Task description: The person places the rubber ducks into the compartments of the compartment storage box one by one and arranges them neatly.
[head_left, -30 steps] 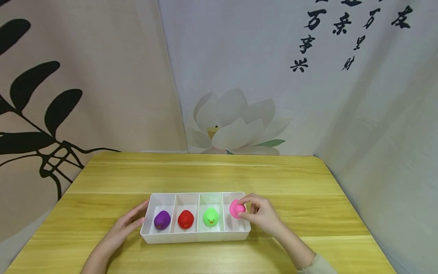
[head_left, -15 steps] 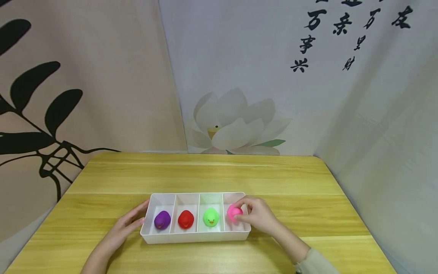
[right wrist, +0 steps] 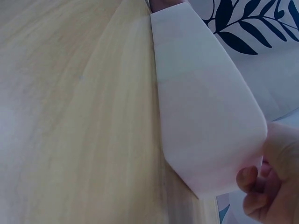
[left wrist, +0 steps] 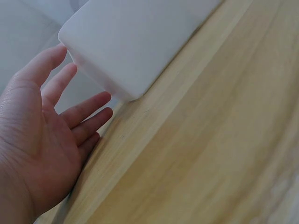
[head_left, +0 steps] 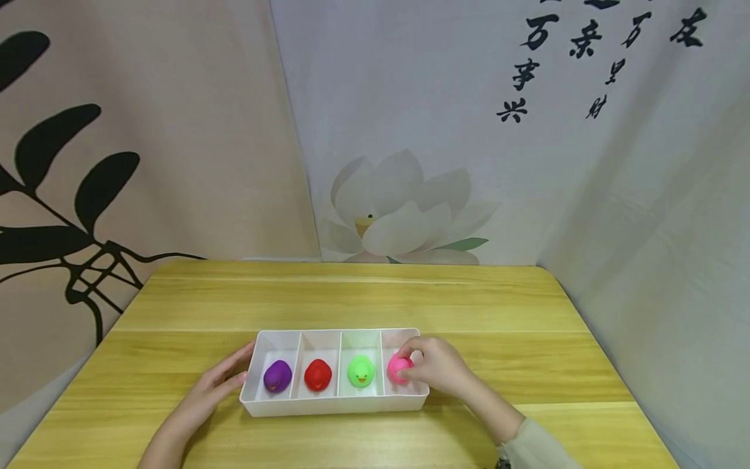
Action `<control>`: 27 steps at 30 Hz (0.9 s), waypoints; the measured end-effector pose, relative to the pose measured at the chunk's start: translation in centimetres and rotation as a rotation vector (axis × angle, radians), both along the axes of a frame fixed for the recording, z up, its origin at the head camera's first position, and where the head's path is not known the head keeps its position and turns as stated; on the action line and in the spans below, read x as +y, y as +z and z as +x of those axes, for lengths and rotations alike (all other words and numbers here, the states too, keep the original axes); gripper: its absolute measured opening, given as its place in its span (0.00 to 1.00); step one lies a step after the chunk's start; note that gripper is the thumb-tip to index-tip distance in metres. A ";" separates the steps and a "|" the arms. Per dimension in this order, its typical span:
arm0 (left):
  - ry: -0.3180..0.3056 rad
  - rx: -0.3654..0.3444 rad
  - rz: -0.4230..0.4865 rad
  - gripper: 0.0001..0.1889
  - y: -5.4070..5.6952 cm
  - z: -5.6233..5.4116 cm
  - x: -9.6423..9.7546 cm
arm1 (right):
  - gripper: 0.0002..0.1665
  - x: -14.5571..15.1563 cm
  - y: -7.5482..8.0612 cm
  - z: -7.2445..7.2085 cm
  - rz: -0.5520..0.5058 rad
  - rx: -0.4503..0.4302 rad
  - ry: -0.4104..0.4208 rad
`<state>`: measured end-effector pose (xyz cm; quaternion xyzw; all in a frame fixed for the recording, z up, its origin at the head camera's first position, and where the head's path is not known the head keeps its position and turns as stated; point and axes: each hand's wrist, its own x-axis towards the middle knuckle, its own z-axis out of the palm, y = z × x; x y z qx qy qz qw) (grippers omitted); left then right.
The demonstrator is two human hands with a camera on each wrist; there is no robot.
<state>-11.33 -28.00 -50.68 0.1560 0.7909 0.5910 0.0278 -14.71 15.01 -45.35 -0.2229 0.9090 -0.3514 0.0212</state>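
A white tray point(head_left: 334, 407) with several compartments in a row sits on the table. From left to right it holds a purple toy duck point(head_left: 278, 376), a red toy duck point(head_left: 318, 376) and a green toy duck point(head_left: 361, 371). In the rightmost compartment, my right hand point(head_left: 436, 366) pinches a pink toy duck point(head_left: 398, 369) between thumb and fingers. The tray's wall hides that duck in the right wrist view. My left hand point(left wrist: 51, 135) touches the tray's left end with its fingertips, fingers fairly straight and spread.
The wooden table point(head_left: 351, 296) extends behind the tray and to both sides. A printed curtain point(head_left: 410, 130) with a lotus and dark characters hangs beyond its far edge. Another pale cloth point(head_left: 662, 260) borders the right side.
My right hand has moved slightly left and down with the pink toy duck, lowering it deeper into the rightmost compartment. The left hand and the tray have stayed put.
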 end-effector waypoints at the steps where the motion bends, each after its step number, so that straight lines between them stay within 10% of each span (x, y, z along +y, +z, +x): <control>1: 0.000 0.001 0.000 0.26 0.0 0.0 0.0 | 0.11 -0.1 0.0 0.0 0.007 -0.003 -0.001; 27: -0.006 0.028 -0.010 0.26 -0.2 -0.6 0.3 | 0.12 0.0 0.6 -0.3 0.148 -0.036 -0.034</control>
